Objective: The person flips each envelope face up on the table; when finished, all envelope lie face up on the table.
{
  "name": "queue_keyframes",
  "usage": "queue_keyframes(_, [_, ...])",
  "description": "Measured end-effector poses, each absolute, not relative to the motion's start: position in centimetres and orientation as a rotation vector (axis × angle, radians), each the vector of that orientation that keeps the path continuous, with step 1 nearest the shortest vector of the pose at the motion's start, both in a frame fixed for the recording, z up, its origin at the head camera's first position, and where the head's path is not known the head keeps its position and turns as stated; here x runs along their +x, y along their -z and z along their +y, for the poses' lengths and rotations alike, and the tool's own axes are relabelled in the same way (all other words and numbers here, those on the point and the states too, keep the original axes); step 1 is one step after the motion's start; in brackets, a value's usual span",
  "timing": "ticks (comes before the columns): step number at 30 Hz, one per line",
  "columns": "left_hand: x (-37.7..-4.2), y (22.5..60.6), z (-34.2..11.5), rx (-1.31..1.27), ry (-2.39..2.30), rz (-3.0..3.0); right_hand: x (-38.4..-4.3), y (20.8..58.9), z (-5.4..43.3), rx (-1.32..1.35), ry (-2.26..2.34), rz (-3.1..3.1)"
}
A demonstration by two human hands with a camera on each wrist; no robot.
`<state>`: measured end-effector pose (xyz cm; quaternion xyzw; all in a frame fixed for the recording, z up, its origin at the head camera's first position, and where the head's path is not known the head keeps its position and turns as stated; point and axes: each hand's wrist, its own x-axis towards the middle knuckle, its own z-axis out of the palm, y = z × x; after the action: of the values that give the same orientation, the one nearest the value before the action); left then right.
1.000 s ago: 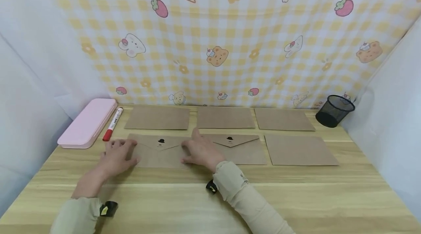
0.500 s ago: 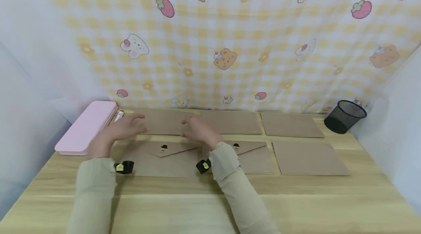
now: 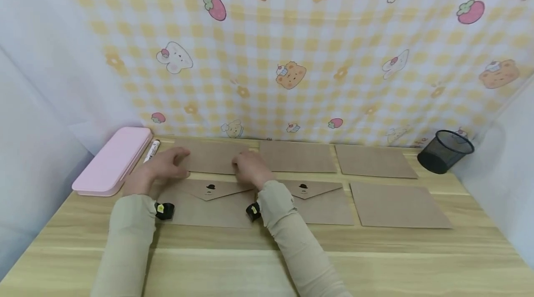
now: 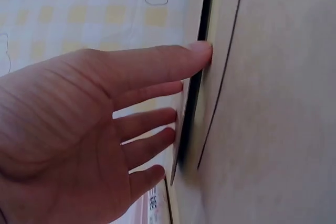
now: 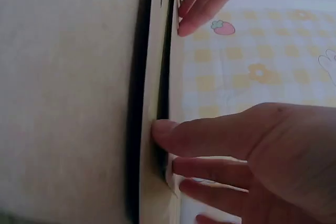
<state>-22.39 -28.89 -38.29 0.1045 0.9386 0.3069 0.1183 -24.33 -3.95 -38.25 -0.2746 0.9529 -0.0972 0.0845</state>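
A plain brown envelope (image 3: 210,155) lies in the back row at the left, with a hand at each end. My left hand (image 3: 164,165) touches its left end, fingers fairly straight, thumb at the near edge in the left wrist view. My right hand (image 3: 250,167) touches the right end; in the right wrist view the thumb (image 5: 168,135) meets the near edge while the fingers reach round the end. Below my wrists a front-row envelope (image 3: 212,213) shows its flap with a black hat print. Beside it lies another flap-up envelope (image 3: 323,211), partly covered by my right sleeve.
Plain brown envelopes continue the back row, one in the middle (image 3: 296,157) and one at right (image 3: 375,161); another (image 3: 400,206) ends the front row. A pink case (image 3: 114,160) and a marker (image 3: 152,150) are at left. A black mesh pen holder (image 3: 446,151) stands back right.
Both hands have left the front-left envelope, moved back, and come down at the ends of the envelope behind it. The view has shifted slightly.
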Motion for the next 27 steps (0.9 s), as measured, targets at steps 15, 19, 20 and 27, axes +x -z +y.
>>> queue_keyframes(15, [-22.1,39.2,-32.0,0.05,-1.196,2.978,-26.1,38.4,-1.7,-0.582,1.08,2.706])
queue_keyframes(19, [-22.3,39.8,-31.6,-0.115,-1.334,3.017,-26.2,38.7,-1.5,-0.478,1.156,2.781])
queue_keyframes(20, [-22.3,39.8,-31.4,-0.141,-1.338,3.036,-26.2,38.8,-1.5,-0.469,1.16,2.795])
queue_keyframes(27, [-22.4,39.5,-30.2,-0.315,-1.341,3.103,-26.4,38.9,-1.7,-0.666,1.016,2.955])
